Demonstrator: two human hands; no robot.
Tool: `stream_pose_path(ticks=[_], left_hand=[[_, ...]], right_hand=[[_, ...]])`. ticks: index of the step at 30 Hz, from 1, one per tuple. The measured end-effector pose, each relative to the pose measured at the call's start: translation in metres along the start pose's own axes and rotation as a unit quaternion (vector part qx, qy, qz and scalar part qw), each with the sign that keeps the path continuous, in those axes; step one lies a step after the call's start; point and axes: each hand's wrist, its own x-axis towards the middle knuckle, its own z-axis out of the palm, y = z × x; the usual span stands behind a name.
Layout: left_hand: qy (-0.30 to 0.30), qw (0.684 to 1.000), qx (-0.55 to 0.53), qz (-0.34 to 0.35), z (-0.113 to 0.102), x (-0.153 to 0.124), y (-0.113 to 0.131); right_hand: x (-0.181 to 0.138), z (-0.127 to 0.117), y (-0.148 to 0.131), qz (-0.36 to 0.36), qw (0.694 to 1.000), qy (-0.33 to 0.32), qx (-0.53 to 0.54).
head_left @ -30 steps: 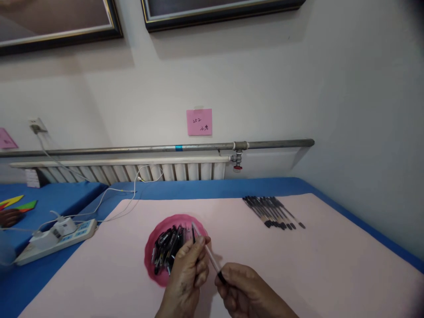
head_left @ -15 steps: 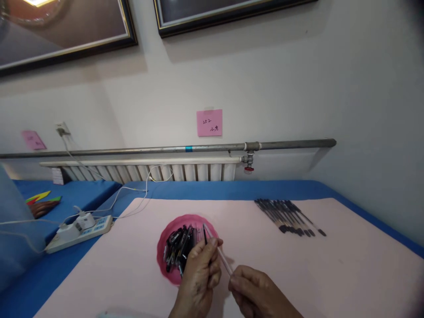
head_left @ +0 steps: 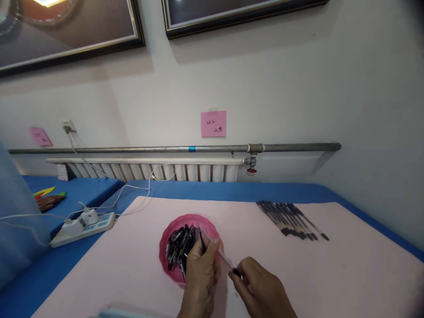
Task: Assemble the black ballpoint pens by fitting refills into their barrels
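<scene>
Lower centre, the left hand [head_left: 200, 271] and right hand [head_left: 261, 289] stay pinched on one clear pen [head_left: 225, 259]; its black end has reappeared, so handling continues.

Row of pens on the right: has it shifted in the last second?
No. The row of pens keeps its gap from the pink dish; both slid right in frame together, so the camera turned.

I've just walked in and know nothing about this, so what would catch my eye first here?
Two bare hands near the bottom centre: the left hand and right hand hold a thin clear pen between them by a red dish heaped with black pen parts. Farther right on the pink sheet lies a neat row of pens.
</scene>
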Motion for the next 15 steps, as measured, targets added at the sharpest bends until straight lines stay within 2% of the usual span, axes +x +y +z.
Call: stream_pose_path(ticks=[3, 4, 6, 8, 9, 11, 13, 15], left_hand=[[0.032, 0.999, -0.001, 0.006, 0.002, 0.0, 0.001], [0.041, 0.999, -0.001, 0.009, 0.003, -0.001, 0.003], [0.043, 0.999, 0.003, 0.016, 0.004, -0.003, 0.006], [0.028, 0.999, 0.014, 0.02, 0.002, -0.004, 0.011], [0.019, 0.999, 0.018, 0.023, -0.001, -0.003, 0.015], [0.012, 0.999, 0.024, 0.042, -0.011, 0.001, 0.023], [0.028, 0.996, 0.052, 0.073, -0.025, 0.009, 0.033], [0.058, 0.985, 0.137, 0.093, -0.04, 0.018, 0.043]], right_hand=[[0.003, -0.002, 0.0, -0.028, 0.999, 0.014, -0.009], [0.005, -0.003, -0.002, -0.004, 1.0, 0.004, 0.011], [0.007, -0.006, -0.007, 0.092, 0.99, -0.044, 0.1], [0.008, -0.009, -0.012, 0.18, 0.956, -0.089, 0.211], [0.008, -0.011, -0.014, 0.202, 0.941, -0.1, 0.25], [0.006, -0.013, -0.015, 0.203, 0.931, -0.107, 0.283], [0.006, -0.015, -0.014, 0.187, 0.935, -0.114, 0.28], [0.008, -0.015, -0.012, 0.172, 0.939, -0.124, 0.272]])
